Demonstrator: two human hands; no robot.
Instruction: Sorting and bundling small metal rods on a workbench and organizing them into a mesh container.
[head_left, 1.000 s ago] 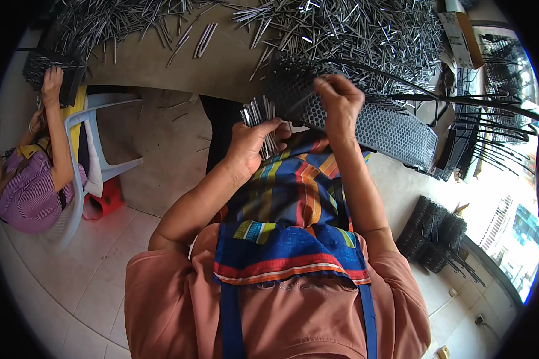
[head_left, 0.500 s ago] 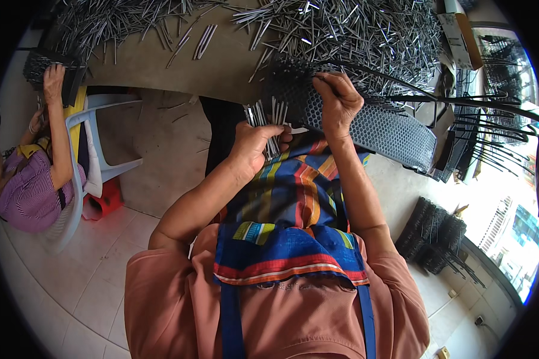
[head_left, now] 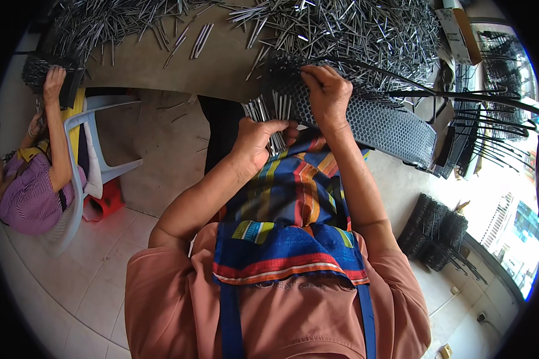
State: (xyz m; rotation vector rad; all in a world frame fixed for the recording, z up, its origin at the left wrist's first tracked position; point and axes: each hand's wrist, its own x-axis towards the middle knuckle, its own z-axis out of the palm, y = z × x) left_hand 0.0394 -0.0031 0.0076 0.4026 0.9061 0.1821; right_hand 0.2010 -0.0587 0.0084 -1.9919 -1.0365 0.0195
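A bundle of thin, silvery metal strips (head_left: 257, 110) is gripped by my left hand (head_left: 253, 142), their ends sticking up past the thumb. To the right, my right hand (head_left: 331, 99) is closed in a pinch over the far left part of a long black panel (head_left: 395, 133) full of small holes. Whatever lies between those fingertips is too small or hidden to make out. The panel slants from the table edge toward the right, with dark rods running along its far side. Beyond both hands spreads a large heap of similar metal strips (head_left: 353, 36).
The brown tabletop (head_left: 179, 69) carries more loose strips. At far left a person in a purple striped top (head_left: 33, 194) sits on a pale blue chair (head_left: 105, 164), hands at another dark panel. Dark bundles (head_left: 434, 230) stand on the floor at right, and long black rods (head_left: 491, 102) jut out there.
My right hand has shifted slightly left along the perforated panel. The left hand keeps its hold on the metal strips, almost in the same place.
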